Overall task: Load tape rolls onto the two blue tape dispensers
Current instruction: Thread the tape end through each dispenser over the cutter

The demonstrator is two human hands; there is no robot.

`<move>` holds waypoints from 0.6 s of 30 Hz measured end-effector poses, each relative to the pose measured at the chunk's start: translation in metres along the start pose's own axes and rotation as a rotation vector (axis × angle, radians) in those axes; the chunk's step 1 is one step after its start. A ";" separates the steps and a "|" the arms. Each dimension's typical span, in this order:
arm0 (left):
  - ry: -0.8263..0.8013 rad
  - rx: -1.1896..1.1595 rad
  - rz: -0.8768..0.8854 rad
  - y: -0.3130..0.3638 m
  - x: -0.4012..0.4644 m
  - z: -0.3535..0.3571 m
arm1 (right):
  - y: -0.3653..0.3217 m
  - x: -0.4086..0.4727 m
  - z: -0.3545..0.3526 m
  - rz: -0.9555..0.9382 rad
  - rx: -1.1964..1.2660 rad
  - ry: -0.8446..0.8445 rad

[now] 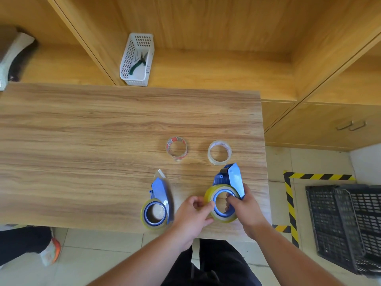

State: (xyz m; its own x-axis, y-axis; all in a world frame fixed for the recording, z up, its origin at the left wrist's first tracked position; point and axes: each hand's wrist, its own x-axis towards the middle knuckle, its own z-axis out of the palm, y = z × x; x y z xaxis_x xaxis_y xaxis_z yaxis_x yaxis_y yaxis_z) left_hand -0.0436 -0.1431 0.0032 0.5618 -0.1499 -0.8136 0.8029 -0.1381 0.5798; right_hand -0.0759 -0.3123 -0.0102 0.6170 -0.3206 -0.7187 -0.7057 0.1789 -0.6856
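Two blue tape dispensers are near the table's front edge. The left dispenser (159, 195) lies flat with a yellowish tape roll (153, 214) seated on its hub. The right dispenser (231, 179) carries another yellowish roll (210, 195). My right hand (245, 207) grips this dispenser, fingers hooked through the hub. My left hand (192, 213) pinches the roll's left rim. Behind them stand a nearly used-up roll with red print (176, 149) and a thin clear roll (219, 152), both untouched.
A white perforated basket (137, 58) holding green-handled pliers stands on the shelf behind the wooden table (82, 141). A black crate (346, 226) sits on the floor at right, beside yellow-black floor tape. Another person's shoe (51, 252) is at lower left.
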 end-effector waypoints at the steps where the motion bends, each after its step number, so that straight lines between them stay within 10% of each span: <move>1: 0.005 -0.017 0.004 0.000 -0.003 0.000 | 0.001 0.000 0.001 0.002 0.013 0.000; 18: -0.234 0.569 0.530 0.038 -0.013 -0.046 | 0.000 -0.021 0.003 0.241 0.291 -0.569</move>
State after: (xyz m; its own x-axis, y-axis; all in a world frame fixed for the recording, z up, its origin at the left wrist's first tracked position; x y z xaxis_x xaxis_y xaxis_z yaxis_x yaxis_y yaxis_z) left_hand -0.0110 -0.1011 0.0340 0.7322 -0.5270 -0.4314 0.1824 -0.4585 0.8698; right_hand -0.0876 -0.3026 0.0045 0.5976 0.2842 -0.7497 -0.7729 0.4527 -0.4446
